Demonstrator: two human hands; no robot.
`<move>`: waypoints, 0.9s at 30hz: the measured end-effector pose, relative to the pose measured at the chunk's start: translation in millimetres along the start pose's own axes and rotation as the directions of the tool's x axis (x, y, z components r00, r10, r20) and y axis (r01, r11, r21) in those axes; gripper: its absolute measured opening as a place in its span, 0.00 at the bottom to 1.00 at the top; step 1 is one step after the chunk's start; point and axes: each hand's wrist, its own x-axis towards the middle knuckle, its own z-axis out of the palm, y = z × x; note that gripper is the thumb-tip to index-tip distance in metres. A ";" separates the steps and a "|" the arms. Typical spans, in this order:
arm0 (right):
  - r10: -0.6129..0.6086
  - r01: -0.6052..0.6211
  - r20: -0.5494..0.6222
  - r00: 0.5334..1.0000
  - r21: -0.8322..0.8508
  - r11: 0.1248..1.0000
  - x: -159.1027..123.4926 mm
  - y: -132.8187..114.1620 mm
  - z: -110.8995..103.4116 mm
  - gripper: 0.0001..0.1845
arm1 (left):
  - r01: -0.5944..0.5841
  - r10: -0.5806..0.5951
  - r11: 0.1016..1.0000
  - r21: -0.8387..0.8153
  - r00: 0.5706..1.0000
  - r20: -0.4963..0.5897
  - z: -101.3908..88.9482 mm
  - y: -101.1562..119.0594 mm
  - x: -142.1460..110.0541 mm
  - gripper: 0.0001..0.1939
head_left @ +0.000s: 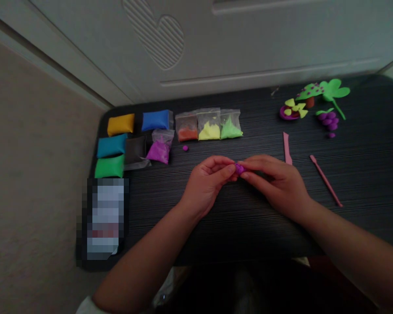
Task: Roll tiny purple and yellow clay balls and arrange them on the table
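Observation:
Between my two hands, over the middle of the dark table, is a small lump of purple modelling clay (239, 168). The thumb and fingers of my left hand (211, 179) pinch its left side. My right hand (277, 181) grips it from the right between thumb and forefinger. A small purple clay ball (185, 148) lies on the table beyond my left hand. Close to my right hand is a pink flat modelling tool (286, 148), its near end hidden by the hand. A thinner pink tool (326, 181) lies further right.
Opened bags of brown clay (187, 133), yellow clay (209, 130), light green clay (231, 128) and purple clay (159, 150) stand with several other packets at left. A blurred-out phone-like object (105, 218) lies front left. Clay grapes (328, 120), a green flower (336, 90) and a purple dish (286, 114) sit back right.

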 end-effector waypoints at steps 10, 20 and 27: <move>-0.105 0.096 -0.048 0.993 -0.165 0.982 -1.6 -0.5 1.9 0.05 | 0.021 -0.020 1.000 0.008 1.000 -0.010 4.1 -3.0 -3.1 0.03; -0.292 0.263 -0.088 0.952 -0.249 0.932 0.6 9.3 -0.1 0.12 | 0.193 -0.194 0.981 0.026 0.979 0.069 3.3 3.3 -5.7 0.04; -0.346 0.349 0.060 0.936 -0.265 0.899 -0.6 10.5 0.1 0.22 | 0.083 -0.082 0.996 -0.028 0.996 0.024 3.0 2.6 -3.8 0.07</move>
